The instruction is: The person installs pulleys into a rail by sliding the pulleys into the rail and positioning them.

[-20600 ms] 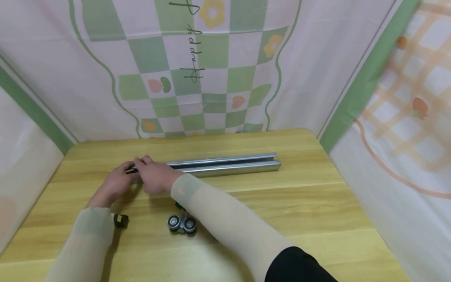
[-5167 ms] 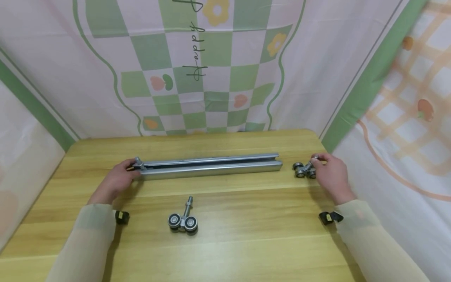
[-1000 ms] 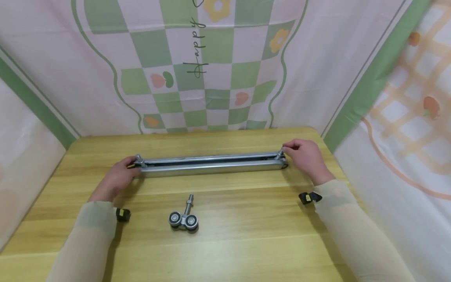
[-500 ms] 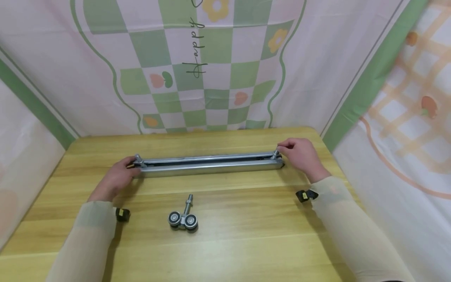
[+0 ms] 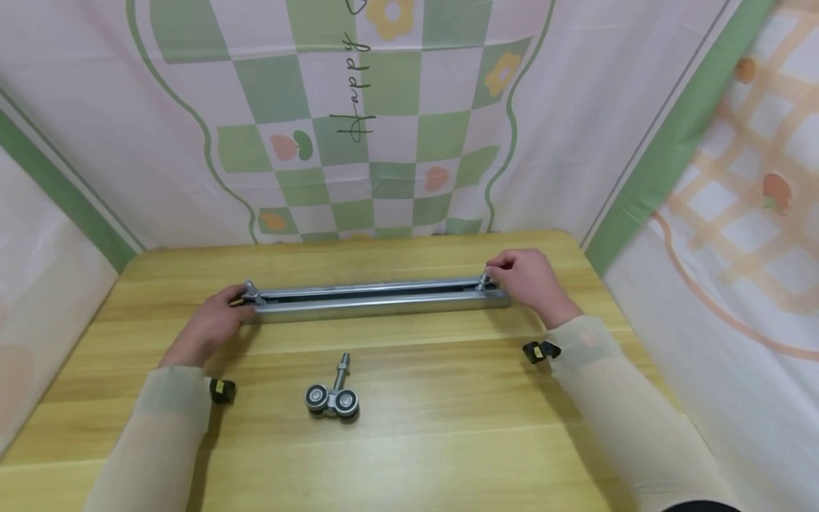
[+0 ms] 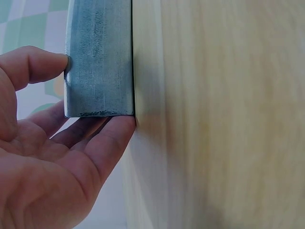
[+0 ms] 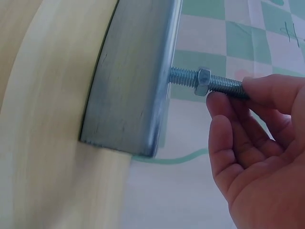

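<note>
A steel channel track (image 5: 384,301) lies across the table, slot facing up. My left hand (image 5: 214,323) holds its left end; the left wrist view shows the thumb (image 6: 50,66) on the top edge and fingers across the end. A bolt (image 5: 252,289) stands up from the slot there. My right hand (image 5: 531,283) pinches the tip of the threaded bolt (image 7: 226,85) of a roller trolley, whose wheels are hidden inside the track's right end. A hex nut (image 7: 202,82) sits on that bolt. Another roller trolley (image 5: 333,400) lies in front of the track.
The wooden table (image 5: 448,427) runs back to a patterned curtain (image 5: 397,142), and more curtain hangs on both sides. Small black wrist devices (image 5: 222,390) show at both sleeves.
The right hand worked at the track's left end, then held a roller trolley off its right end. That trolley has since entered the track and slid left. The left hand stays at its end.
</note>
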The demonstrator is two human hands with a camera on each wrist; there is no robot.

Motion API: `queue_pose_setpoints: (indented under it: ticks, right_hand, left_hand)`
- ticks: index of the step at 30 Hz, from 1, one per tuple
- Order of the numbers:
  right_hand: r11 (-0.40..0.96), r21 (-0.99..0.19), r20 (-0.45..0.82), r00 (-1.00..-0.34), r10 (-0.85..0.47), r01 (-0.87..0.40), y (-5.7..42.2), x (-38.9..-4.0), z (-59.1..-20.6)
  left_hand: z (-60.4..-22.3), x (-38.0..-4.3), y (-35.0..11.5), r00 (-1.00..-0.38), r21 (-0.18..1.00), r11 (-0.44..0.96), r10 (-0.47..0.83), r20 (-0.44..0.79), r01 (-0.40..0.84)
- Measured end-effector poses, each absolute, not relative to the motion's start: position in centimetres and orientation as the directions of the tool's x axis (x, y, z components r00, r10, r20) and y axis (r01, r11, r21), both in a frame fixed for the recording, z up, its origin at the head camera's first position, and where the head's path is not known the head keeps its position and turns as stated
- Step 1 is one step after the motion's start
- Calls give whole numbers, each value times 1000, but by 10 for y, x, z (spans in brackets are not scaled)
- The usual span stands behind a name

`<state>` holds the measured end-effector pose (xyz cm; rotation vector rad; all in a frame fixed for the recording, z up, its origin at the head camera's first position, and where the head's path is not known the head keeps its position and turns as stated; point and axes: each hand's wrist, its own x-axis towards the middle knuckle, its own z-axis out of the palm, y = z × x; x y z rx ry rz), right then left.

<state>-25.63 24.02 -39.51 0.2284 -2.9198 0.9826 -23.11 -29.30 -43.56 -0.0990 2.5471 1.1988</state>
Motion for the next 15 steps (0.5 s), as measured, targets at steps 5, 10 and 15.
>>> queue_pose_setpoints:
  ticks: [5, 10, 15]
  right_hand:
    - [783, -599, 94, -986, -140, -168, 229, -257, -394]
    - [792, -579, 108, -981, -158, -191, 218, -259, -393]
    - [792, -576, 125, -979, -158, -202, 213, -259, -393]
  left_hand:
    - [-436, -230, -293, -944, 734, 649, 73, -321, -200]
    - [-434, -229, -292, -943, 734, 649, 75, -324, -201]
    - [-433, -228, -292, -943, 733, 650, 73, -323, -201]
